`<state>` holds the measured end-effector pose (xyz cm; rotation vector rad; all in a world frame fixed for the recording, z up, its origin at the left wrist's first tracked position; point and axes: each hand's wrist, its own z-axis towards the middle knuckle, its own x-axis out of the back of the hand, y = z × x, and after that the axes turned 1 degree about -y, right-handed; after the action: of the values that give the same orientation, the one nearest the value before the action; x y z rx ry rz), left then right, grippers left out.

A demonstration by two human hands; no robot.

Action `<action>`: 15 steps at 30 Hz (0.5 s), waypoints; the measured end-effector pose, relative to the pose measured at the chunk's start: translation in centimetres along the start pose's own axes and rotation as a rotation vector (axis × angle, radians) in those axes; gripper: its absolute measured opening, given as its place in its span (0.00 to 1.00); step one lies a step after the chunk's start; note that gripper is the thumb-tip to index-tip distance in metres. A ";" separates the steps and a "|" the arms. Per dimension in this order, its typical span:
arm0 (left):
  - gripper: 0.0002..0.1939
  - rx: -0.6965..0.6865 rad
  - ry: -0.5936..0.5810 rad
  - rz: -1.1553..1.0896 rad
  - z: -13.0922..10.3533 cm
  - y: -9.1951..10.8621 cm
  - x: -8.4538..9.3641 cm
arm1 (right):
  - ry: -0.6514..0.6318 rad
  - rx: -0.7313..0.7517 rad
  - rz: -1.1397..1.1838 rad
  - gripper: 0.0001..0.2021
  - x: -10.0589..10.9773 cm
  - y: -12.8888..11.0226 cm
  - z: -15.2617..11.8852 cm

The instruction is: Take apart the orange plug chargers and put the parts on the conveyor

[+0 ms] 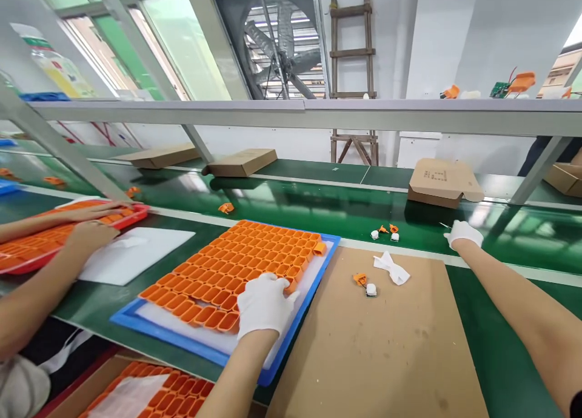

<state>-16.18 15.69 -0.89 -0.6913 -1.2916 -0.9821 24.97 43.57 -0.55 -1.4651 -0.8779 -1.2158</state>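
My left hand (266, 306), in a white glove, is at the near right edge of a block of orange plastic housings (231, 266). Its fingers are curled round an orange housing (290, 286) there. The housings stand open side up in tight rows on a white sheet in a blue tray (282, 369). Far to the right, my gloved right hand (464, 233) is closed above the green belt; a thin light tip sticks out of it, the rest hidden. On the brown board lie an orange part (359, 279) wired to a small white piece (371, 290) and a crumpled white cloth (391, 268).
Small orange and white parts (384, 232) rest on the green belt (291, 203). Cardboard boxes (243, 162) stand beyond it. A grey shelf (291, 120) crosses overhead. At left, another person's hands (93, 233) work at a red tray (136, 215). More orange housings (177, 394) sit below the table.
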 end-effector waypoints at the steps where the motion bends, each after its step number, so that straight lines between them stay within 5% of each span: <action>1: 0.15 -0.004 -0.015 0.038 0.0 -0.4 -0.3 | -0.017 0.031 0.015 0.17 -0.3 -1.2 -0.1; 7: 0.16 -0.050 0.080 -0.042 -0.8 0.4 0.0 | -0.245 0.267 0.245 0.16 -4.1 -10.5 -3.8; 11: 0.07 -0.049 0.176 -0.651 -2.7 1.9 1.1 | -0.373 0.255 0.439 0.12 -5.3 -13.7 -6.2; 15: 0.13 0.023 -0.178 -1.340 -4.1 4.6 1.6 | -0.450 0.241 0.696 0.14 -3.4 -12.8 -7.7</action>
<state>-10.21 13.90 0.40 0.2421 -1.9307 -1.9671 10.25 39.41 -0.85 -1.6684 -0.6747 -0.2615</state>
